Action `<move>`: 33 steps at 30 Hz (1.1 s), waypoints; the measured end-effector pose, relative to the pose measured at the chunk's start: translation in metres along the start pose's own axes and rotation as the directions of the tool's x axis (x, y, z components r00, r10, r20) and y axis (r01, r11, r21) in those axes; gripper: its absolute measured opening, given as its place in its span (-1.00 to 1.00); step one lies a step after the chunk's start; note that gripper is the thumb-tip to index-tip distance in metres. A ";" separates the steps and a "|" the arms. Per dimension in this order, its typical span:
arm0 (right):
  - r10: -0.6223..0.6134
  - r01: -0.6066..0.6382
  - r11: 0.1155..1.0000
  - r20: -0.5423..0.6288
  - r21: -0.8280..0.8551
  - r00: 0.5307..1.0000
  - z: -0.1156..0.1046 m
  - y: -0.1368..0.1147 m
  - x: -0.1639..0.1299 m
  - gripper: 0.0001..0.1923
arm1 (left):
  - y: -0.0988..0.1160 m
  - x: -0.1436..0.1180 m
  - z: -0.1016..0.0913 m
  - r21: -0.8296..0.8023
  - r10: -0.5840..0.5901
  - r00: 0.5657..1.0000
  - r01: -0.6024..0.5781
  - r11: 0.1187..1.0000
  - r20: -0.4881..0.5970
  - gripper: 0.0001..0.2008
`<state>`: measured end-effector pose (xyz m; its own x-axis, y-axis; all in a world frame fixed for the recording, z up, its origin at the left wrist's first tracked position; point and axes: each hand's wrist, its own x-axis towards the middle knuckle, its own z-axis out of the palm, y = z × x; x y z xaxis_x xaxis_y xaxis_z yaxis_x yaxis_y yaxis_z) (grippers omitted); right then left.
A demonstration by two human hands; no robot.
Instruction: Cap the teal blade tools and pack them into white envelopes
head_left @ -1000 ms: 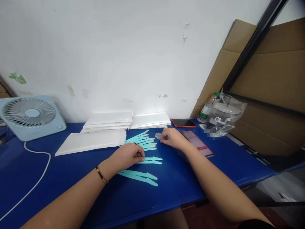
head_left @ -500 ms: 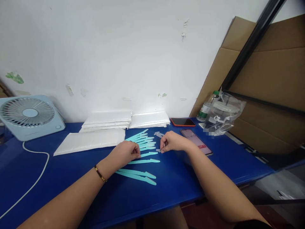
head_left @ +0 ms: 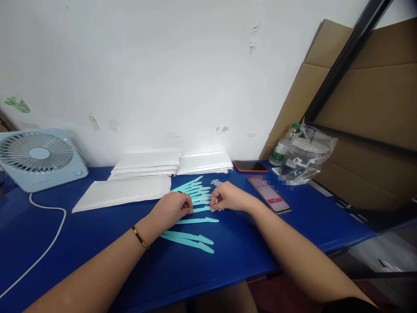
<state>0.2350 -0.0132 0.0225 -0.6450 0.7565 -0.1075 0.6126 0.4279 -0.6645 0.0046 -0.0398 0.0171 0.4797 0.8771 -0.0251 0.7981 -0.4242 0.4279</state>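
Both hands are meeting over one thin turquoise plastic strip (head_left: 200, 209) on the blue tabletop (head_left: 244, 248). The left hand (head_left: 172, 208) is pinching its near end; the right hand (head_left: 226, 198) is curling narrowly onto its far end, perhaps fitting a small pale cap. Next comes careful alignment. The clear plastic bag (head_left: 306, 156) is holding a clear lidded tub.

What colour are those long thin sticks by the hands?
The long thin plastic sticks are light turquoise, lying on the blue table; the head view shows them best.
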 end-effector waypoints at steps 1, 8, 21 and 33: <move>-0.014 0.014 1.000 -0.012 -0.017 1.000 0.002 -0.002 0.002 -0.86 | 0.000 0.001 0.001 0.003 0.000 1.000 0.000 1.000 -0.003 -0.83; -0.049 0.028 0.993 -0.185 -0.112 0.981 -0.015 0.005 -0.005 -0.84 | -0.001 0.000 0.001 0.027 0.014 0.997 -0.012 1.000 -0.070 -0.81; 0.033 -0.174 0.922 -0.376 -0.347 0.926 -0.023 0.037 0.011 -0.88 | 0.014 -0.013 -0.004 0.007 0.119 0.988 -0.121 0.993 0.102 -0.84; 0.217 -0.235 0.964 -0.144 -0.122 0.965 -0.039 0.033 -0.012 -0.83 | 0.014 -0.010 -0.002 -0.013 0.080 0.990 -0.079 0.997 0.113 -0.85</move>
<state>0.2807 0.0109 0.0304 -0.4239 0.8946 -0.1412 0.7979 0.2951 -0.5256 0.0101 -0.0541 0.0251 0.5800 0.8094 -0.0923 0.7529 -0.4893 0.4400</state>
